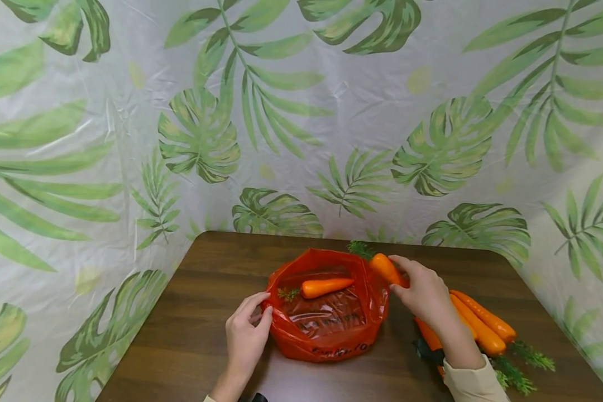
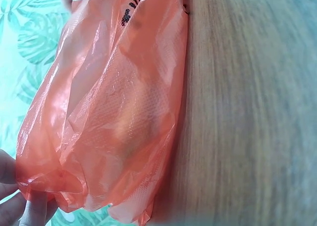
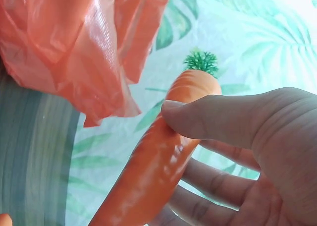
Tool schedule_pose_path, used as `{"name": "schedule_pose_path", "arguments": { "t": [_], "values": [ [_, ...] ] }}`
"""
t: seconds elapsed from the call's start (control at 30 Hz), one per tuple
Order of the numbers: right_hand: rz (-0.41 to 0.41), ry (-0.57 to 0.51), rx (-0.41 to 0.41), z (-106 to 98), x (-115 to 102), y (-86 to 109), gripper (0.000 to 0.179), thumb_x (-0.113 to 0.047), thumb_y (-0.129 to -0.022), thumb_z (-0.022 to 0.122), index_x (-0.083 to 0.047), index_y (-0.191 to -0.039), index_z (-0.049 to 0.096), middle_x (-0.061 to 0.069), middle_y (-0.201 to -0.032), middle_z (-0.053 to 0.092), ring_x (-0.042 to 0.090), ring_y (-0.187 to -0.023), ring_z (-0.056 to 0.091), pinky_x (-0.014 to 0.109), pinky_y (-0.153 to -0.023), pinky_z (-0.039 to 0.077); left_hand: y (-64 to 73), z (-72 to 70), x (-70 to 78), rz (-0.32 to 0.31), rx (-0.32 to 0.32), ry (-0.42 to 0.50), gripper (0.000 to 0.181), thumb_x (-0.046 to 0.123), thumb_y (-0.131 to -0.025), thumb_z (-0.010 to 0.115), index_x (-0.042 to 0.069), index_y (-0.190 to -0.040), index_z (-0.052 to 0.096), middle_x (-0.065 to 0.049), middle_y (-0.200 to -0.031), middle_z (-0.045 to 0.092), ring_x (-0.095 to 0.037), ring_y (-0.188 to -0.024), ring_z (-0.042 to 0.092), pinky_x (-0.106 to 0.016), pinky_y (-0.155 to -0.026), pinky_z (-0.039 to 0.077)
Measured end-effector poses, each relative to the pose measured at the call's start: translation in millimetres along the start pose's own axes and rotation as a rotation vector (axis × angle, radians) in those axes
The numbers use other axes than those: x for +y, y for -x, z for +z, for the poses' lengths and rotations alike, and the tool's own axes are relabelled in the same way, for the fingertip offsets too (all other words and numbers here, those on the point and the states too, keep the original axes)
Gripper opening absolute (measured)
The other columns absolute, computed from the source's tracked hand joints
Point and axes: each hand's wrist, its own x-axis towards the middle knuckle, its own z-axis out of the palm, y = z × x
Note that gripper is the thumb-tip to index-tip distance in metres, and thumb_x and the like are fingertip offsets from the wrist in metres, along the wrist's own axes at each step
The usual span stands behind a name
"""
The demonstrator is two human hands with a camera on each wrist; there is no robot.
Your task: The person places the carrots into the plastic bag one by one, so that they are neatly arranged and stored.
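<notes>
A red plastic bag stands wide-mouthed on the wooden table, with one carrot lying inside it. At the bag's left rim my left hand pinches the plastic between thumb and fingers; the left wrist view shows the bag's crumpled side beside those fingers. My right hand grips another carrot near its thick top, its green tuft pointing away from the palm. In the head view this carrot is at the bag's right rim.
Several more carrots with green tops lie on the table to the right, partly behind my right forearm. The brown wooden table meets a leaf-printed sheet along its back edge.
</notes>
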Motion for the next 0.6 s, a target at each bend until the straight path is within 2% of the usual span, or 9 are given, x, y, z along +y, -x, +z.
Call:
{"name": "schedule_pose_path", "arguments": {
  "t": [0.17, 0.33, 0.6],
  "values": [
    [-0.019, -0.010, -0.004, -2, -10, 2.3, 0.067, -0.015, -0.083, 0.083, -0.018, -0.143, 0.056, 0.009, -0.114, 0.069, 0.028, -0.092, 0.066, 0.048, -0.070, 0.056, 0.0, -0.3, 0.6, -0.015, -0.008, 0.003, 0.030, 0.000, -0.085, 0.077, 0.014, -0.112, 0.076, 0.002, -0.113, 0.071, -0.015, -0.098, 0.069, -0.033, -0.073, 0.061],
    [-0.061, -0.013, 0.008, 1, -17, 3.8, 0.067, -0.014, -0.082, 0.084, -0.019, -0.142, 0.057, 0.007, -0.112, 0.068, 0.026, -0.088, 0.066, 0.047, -0.069, 0.056, -0.1, -0.3, 0.6, 0.007, 0.004, -0.009, 0.030, -0.002, -0.083, 0.078, 0.010, -0.111, 0.076, 0.001, -0.112, 0.072, -0.016, -0.097, 0.070, -0.029, -0.071, 0.060],
    [-0.114, 0.026, 0.017, 10, -31, 0.8, 0.068, -0.015, -0.080, 0.086, -0.020, -0.142, 0.058, 0.005, -0.114, 0.068, 0.025, -0.084, 0.065, 0.040, -0.060, 0.053, -1.3, -0.3, -3.1, 0.028, 0.010, -0.011, 0.031, -0.005, -0.081, 0.078, 0.008, -0.109, 0.076, 0.000, -0.111, 0.072, -0.017, -0.097, 0.070, -0.037, -0.069, 0.061]
  ]
}}
